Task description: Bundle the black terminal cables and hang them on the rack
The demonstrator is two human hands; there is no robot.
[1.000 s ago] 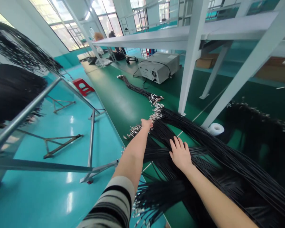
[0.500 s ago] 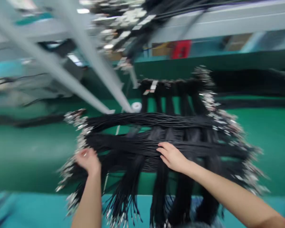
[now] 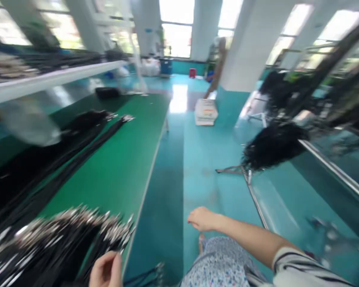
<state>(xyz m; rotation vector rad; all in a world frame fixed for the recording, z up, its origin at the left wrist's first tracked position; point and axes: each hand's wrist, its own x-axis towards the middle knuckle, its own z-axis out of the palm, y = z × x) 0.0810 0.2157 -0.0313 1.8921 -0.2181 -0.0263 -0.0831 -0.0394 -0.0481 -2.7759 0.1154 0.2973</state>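
My left hand (image 3: pixel 106 270) is at the bottom edge of the head view, beside the near end of the cable bundles. Its fingers and thumb curl in, with nothing visible between them. Black cables (image 3: pixel 64 255) with silvery metal ends (image 3: pixel 86 217) lie bundled on the green table (image 3: pixel 119 167). Over the blue floor, in front of my body, hangs my right hand (image 3: pixel 203 219). Its fingers are loosely curled, nothing shows in them, and it touches no cable.
Long black cable bundles (image 3: pixel 86 147) run along the table's left side below a white shelf (image 3: pixel 62 79). On the right, a metal rack (image 3: pixel 332 163) carries a dark cable bunch (image 3: pixel 272 147); its foot (image 3: pixel 227 170) juts onto the floor. A white box (image 3: pixel 206 112) stands by a pillar (image 3: pixel 242 52).
My view has swung right, from facing the crossed cable bundles to looking along the table and aisle. My right hand has left the cables and is now over the floor.
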